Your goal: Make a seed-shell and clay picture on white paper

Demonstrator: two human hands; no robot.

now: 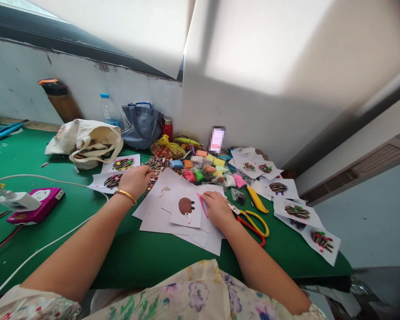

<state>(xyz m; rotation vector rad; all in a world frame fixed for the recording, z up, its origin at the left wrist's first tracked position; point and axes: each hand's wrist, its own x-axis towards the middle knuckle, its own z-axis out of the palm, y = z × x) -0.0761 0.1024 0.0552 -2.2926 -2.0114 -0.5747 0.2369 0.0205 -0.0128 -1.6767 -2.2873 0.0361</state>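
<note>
Over the edge of a heap of striped sunflower seeds is my left hand, its fingers pinched together; whatever they hold is too small to make out. My right hand rests on the white paper sheets, with its fingers curled at a thin pink stick, which it appears to grip. Between the hands lies a small white card with a flat brown clay shape, small black pieces and a bit of pink. Some pale seeds lie loose on the upper sheet.
Scissors and a yellow utility knife lie right of my right hand. Bagged coloured clay sits behind. Seed-decorated cards line the right; others are left. A white cable crosses beneath my left forearm.
</note>
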